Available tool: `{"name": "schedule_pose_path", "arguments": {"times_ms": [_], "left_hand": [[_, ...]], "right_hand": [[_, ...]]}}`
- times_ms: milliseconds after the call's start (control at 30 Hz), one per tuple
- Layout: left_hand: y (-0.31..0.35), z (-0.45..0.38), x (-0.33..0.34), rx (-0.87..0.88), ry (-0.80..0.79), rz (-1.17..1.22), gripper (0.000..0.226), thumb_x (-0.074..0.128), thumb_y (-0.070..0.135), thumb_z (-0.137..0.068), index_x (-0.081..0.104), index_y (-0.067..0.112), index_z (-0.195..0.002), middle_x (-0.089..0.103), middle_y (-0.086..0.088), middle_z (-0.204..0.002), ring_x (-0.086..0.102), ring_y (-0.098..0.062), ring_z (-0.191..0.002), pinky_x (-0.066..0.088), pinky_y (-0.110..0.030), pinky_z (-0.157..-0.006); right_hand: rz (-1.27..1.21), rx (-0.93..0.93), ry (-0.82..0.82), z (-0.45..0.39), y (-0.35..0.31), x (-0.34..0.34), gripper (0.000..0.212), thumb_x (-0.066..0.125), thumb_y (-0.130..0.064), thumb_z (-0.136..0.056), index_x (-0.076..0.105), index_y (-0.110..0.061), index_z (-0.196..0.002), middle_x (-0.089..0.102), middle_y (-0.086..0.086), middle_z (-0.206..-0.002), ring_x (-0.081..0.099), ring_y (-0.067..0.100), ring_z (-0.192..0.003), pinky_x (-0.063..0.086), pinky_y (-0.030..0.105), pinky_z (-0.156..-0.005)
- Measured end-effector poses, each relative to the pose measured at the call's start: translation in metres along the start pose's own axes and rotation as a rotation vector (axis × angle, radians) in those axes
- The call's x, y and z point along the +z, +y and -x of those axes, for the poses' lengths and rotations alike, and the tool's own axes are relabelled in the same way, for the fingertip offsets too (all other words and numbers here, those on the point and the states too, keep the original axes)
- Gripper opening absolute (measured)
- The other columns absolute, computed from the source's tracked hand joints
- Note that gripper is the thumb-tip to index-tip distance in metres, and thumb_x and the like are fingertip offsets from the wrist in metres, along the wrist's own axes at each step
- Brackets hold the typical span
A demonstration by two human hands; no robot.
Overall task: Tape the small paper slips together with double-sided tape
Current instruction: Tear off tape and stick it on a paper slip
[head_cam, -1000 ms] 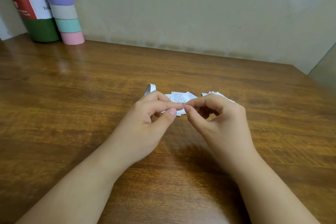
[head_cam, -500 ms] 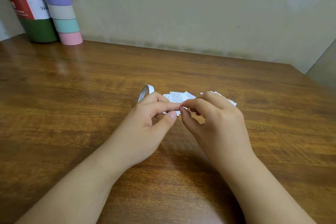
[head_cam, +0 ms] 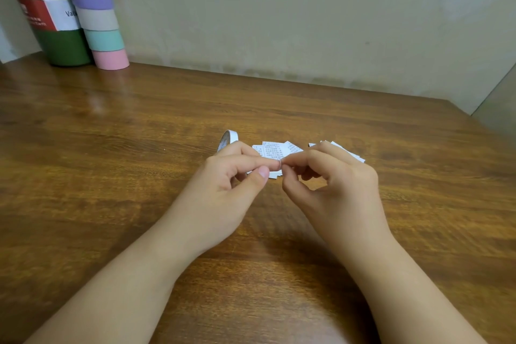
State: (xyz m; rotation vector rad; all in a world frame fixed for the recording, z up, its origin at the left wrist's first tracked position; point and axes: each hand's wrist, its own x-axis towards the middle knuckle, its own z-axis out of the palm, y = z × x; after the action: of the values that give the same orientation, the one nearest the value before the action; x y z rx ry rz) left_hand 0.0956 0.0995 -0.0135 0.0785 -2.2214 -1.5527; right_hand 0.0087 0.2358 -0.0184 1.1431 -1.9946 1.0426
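Head view: left hand (head_cam: 223, 176) and right hand (head_cam: 332, 176) pinch tiny white tape piece (head_cam: 280, 162) above printed white paper slips (head_cam: 275, 149); peel backing slowly, fingertips off adhesive.

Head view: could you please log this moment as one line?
left hand: holds tape | right hand: pinches tape end | slips: on table

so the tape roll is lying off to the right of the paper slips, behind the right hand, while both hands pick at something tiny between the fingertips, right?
Not quite. The head view shows the tape roll to the left of the paper slips, behind the left hand. The rest holds: the left hand and the right hand meet fingertip to fingertip on something tiny.
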Motion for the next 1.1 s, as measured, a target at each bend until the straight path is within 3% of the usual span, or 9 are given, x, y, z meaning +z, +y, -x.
{"name": "schedule_pose_path", "arguments": {"times_ms": [300, 467, 633, 867, 933, 1100], "left_hand": [[-0.0017, 0.0003, 0.0011, 0.008, -0.042, -0.013, 0.029, 0.049, 0.033, -0.084, 0.069, 0.03, -0.104, 0.055, 0.009, -0.089, 0.05, -0.02, -0.075, 0.036, -0.01, -0.066], [0.0003, 0.0009, 0.0012, 0.033, -0.042, -0.019, 0.029, 0.048, 0.032, -0.085, 0.069, 0.031, -0.104, 0.054, 0.013, -0.085, 0.043, -0.002, -0.062, 0.034, -0.008, -0.061], [0.0001, 0.0013, 0.0006, 0.024, -0.022, -0.007, 0.027, 0.049, 0.032, -0.084, 0.072, 0.031, -0.098, 0.056, 0.01, -0.086, 0.046, -0.021, -0.069, 0.034, -0.011, -0.061], [-0.001, 0.0002, 0.0008, 0.026, -0.021, 0.013, 0.026, 0.049, 0.032, -0.084, 0.071, 0.031, -0.098, 0.057, 0.007, -0.09, 0.05, -0.024, -0.077, 0.036, -0.013, -0.065], [-0.0003, 0.0004, 0.0011, 0.048, -0.024, -0.005, 0.026, 0.049, 0.031, -0.084, 0.07, 0.033, -0.099, 0.056, 0.007, -0.089, 0.049, -0.02, -0.074, 0.035, -0.01, -0.064], [-0.0013, 0.0012, 0.0023, 0.148, -0.03, -0.138, 0.027, 0.048, 0.027, -0.087, 0.065, 0.034, -0.107, 0.052, 0.014, -0.088, 0.049, 0.007, -0.074, 0.035, -0.004, -0.069]], "right_hand": [[0.201, -0.143, 0.029, 0.0003, 0.002, 0.0021, 0.018, 0.058, -0.022, -0.085, 0.072, -0.012, -0.077, 0.057, -0.001, -0.067, 0.055, 0.02, -0.06, 0.045, 0.03, -0.052], [0.239, -0.159, 0.066, 0.0014, -0.0002, 0.0042, 0.017, 0.059, -0.019, -0.084, 0.071, -0.011, -0.075, 0.058, 0.002, -0.065, 0.055, 0.023, -0.057, 0.047, 0.031, -0.049], [0.173, -0.096, 0.078, 0.0009, -0.0011, 0.0034, 0.017, 0.057, -0.02, -0.082, 0.07, -0.012, -0.073, 0.058, -0.002, -0.066, 0.055, 0.017, -0.059, 0.042, 0.026, -0.055], [0.037, 0.002, 0.053, 0.0008, -0.0019, 0.0014, 0.014, 0.06, -0.022, -0.081, 0.069, -0.014, -0.074, 0.055, -0.006, -0.067, 0.048, 0.005, -0.065, 0.041, 0.02, -0.058], [0.027, 0.041, 0.058, 0.0004, -0.0024, 0.0014, 0.013, 0.061, -0.023, -0.079, 0.068, -0.014, -0.073, 0.053, -0.009, -0.065, 0.046, 0.004, -0.065, 0.04, 0.016, -0.059], [-0.005, 0.139, 0.039, -0.0001, -0.0026, 0.002, 0.005, 0.07, -0.021, -0.075, 0.071, -0.017, -0.072, 0.057, -0.01, -0.062, 0.044, -0.001, -0.061, 0.038, 0.009, -0.06]]}}
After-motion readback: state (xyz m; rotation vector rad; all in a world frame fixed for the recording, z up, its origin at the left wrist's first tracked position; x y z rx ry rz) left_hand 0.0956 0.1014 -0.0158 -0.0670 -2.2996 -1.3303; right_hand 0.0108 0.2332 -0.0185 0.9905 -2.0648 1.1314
